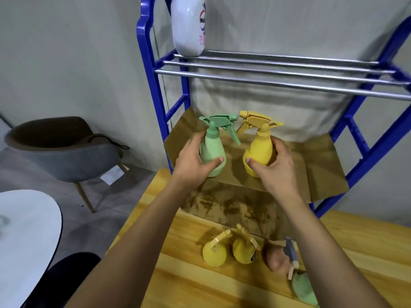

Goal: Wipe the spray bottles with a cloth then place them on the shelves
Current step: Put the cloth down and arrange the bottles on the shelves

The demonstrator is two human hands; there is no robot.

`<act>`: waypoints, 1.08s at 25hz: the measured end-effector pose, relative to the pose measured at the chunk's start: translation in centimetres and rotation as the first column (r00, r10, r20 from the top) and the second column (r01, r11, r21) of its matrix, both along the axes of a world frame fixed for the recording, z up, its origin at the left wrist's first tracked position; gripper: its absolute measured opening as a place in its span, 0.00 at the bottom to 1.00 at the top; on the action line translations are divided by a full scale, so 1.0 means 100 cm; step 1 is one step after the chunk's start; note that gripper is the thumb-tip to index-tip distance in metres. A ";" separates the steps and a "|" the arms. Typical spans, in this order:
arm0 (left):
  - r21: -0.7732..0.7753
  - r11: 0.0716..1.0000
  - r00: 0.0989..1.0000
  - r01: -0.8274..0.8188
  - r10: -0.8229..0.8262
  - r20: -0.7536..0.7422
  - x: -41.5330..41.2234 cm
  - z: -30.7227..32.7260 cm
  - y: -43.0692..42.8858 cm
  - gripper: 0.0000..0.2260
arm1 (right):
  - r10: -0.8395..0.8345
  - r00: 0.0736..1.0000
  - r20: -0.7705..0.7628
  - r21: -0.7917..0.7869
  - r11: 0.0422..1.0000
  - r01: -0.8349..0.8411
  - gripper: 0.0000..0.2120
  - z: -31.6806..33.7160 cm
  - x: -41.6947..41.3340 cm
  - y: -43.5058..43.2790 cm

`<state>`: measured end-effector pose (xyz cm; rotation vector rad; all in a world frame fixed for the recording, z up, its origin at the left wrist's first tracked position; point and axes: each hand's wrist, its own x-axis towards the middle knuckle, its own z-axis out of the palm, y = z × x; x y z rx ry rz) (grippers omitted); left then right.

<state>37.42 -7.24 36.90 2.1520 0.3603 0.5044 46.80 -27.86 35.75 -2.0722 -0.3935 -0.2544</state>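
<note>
My left hand (193,161) grips a green spray bottle (214,152), upright over the cardboard sheet (315,165) that lines the lower shelf of the blue rack (148,70). My right hand (274,167) grips a yellow spray bottle (259,156) beside it, also upright. Whether their bases touch the cardboard I cannot tell. On the wooden table (191,274) in front stand two more yellow spray bottles (214,252) (244,250), a pinkish one (277,261) and another green one (303,287), partly hidden by my right forearm. No cloth is visible.
A white bottle (189,25) stands at the left end of the upper shelf's metal bars (289,72). A grey chair (64,152) sits on the floor to the left, and a white round table (24,241) fills the lower left corner.
</note>
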 end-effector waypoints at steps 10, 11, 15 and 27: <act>-0.026 0.996 0.996 -0.081 0.080 -0.033 0.065 -0.024 0.026 0.32 | -0.022 0.999 -0.045 0.025 0.999 0.023 0.36 -0.025 0.061 0.059; -0.028 0.996 0.995 -0.090 0.089 -0.034 0.068 -0.025 0.027 0.32 | -0.022 0.999 -0.050 0.015 1.000 0.023 0.36 -0.028 0.062 0.061; -0.022 0.995 0.993 -0.101 0.099 -0.068 0.071 -0.027 0.029 0.36 | 0.005 0.997 -0.080 -0.012 1.000 -0.006 0.39 -0.038 0.062 0.059; 0.167 0.976 0.987 -0.143 0.129 0.096 -0.036 -0.053 -0.031 0.17 | -0.073 0.995 0.062 0.080 0.994 0.068 0.16 -0.044 -0.039 -0.012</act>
